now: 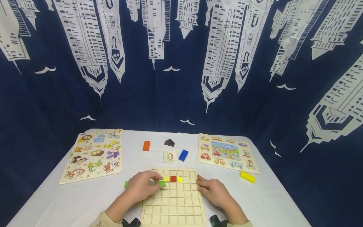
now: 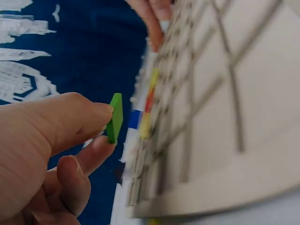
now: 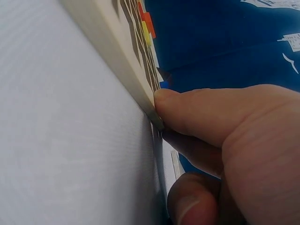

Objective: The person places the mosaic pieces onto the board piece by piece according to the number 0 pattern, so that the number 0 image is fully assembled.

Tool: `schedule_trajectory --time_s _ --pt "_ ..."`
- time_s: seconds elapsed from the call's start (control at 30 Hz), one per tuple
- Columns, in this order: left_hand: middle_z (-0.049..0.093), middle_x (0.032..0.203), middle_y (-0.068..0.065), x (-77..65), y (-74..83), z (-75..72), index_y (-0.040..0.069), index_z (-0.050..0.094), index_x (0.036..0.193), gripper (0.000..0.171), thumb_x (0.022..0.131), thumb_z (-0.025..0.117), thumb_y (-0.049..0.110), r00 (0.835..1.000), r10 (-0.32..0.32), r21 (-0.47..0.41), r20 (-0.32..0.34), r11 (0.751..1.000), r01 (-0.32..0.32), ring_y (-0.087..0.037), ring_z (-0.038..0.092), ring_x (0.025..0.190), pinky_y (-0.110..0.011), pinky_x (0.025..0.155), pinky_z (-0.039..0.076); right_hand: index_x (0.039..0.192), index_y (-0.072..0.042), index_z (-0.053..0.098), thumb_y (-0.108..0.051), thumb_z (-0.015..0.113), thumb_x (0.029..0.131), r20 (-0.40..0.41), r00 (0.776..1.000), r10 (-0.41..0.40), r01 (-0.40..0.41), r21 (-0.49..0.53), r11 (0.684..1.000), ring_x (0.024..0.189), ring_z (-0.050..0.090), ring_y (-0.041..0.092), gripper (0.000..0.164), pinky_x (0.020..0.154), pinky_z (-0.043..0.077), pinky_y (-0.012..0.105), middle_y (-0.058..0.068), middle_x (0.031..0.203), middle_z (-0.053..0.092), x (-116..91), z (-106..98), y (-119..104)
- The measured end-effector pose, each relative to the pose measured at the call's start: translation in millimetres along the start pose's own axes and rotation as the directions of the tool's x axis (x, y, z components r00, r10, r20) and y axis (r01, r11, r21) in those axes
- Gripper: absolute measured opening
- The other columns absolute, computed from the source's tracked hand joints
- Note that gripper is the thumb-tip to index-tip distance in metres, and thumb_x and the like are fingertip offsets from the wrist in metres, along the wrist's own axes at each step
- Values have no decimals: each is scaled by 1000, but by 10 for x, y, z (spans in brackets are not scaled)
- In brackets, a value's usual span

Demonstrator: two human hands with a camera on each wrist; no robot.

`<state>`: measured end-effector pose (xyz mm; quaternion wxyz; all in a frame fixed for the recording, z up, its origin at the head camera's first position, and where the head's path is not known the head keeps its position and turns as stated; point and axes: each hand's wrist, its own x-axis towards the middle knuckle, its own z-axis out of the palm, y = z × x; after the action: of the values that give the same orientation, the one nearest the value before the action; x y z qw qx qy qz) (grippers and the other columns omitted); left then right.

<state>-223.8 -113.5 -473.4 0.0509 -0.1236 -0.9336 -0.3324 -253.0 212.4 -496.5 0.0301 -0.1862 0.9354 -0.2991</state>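
Observation:
My left hand (image 1: 141,186) pinches a small green square tile (image 2: 115,119) between thumb and index finger. In the head view it hovers over the upper left of a pale grid board (image 1: 172,201). Near the board's far edge, a red square tile (image 1: 173,179) lies between two yellow tiles, a left one (image 1: 166,178) and a right one (image 1: 180,179). At the board's right edge, my right hand (image 1: 214,191) grips the rim, thumb (image 3: 176,105) on top and a finger lower down. Some of the board's left side is hidden behind my left hand.
Beyond the board lie a small pattern card (image 1: 170,159), a blue block (image 1: 183,155), an orange block (image 1: 146,146) and a dark pentagon (image 1: 169,142). An animal puzzle (image 1: 97,171) lies left, a vehicle puzzle (image 1: 204,160) right, a yellow block (image 1: 247,177) nearby. Another green piece (image 1: 126,184) shows beside my left hand.

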Motion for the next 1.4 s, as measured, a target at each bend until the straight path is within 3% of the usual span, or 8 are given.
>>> schedule_trajectory --time_s 0.27,0.43,0.67,0.9,1.03,1.17,1.27,1.4 --pt "73 101 17 46 -86 180 31 78 101 16 86 83 31 995 91 7 49 996 -91 -9 69 95 -37 80 54 129 -12 72 -25 71 96 2 1000 -3 3 3 1000 135 56 36 36 109 43 60 2 147 58 -4 -17 -1" --pt "71 98 21 56 -113 266 33 79 93 8 86 83 32 991 137 9 11 991 -137 -6 68 92 -32 78 54 128 -12 72 -28 71 96 -5 1000 -5 5 -2 1000 135 57 36 37 109 42 60 2 147 59 -3 -11 2" --pt "67 95 22 54 -117 329 32 81 86 8 84 85 26 989 131 22 -75 991 -130 1 63 81 -21 64 47 128 -11 72 -29 72 96 -11 1000 -16 16 -2 1000 134 57 36 37 108 43 60 2 146 59 2 -11 11" --pt "65 92 21 51 -107 333 34 81 87 7 84 84 30 992 85 41 -91 996 -81 0 61 80 -21 62 46 128 -12 73 -30 71 96 1 1000 -5 5 2 1000 135 56 36 37 109 42 60 2 146 59 5 -17 15" --pt "70 98 19 4 -79 216 32 81 95 9 87 81 29 993 15 -5 -119 1000 -15 -1 62 78 -22 62 47 128 -13 72 -31 71 96 6 1000 0 0 -2 1000 136 55 36 37 109 42 60 1 147 59 -2 -23 8" --pt "73 100 12 -31 -98 -50 29 80 103 14 89 80 27 982 -103 -57 -155 994 96 -6 55 63 -25 54 43 129 -13 72 -31 71 96 -2 1000 4 -4 -4 1000 136 55 36 37 109 42 59 1 147 58 -4 -34 1" --pt "71 95 6 -81 -213 -298 26 80 109 19 89 79 25 973 -182 -56 -145 983 175 -11 52 58 -28 50 41 129 -13 72 -31 71 96 -2 1000 0 0 9 1000 136 55 36 37 109 42 59 1 147 58 -2 -32 0" --pt "73 99 4 -167 -455 -569 20 78 116 27 89 78 20 966 -242 -1 -93 970 243 -13 57 68 -31 60 46 129 -14 72 -31 70 97 4 1000 2 -2 8 1000 136 55 36 37 109 42 59 1 148 58 -2 -23 6"
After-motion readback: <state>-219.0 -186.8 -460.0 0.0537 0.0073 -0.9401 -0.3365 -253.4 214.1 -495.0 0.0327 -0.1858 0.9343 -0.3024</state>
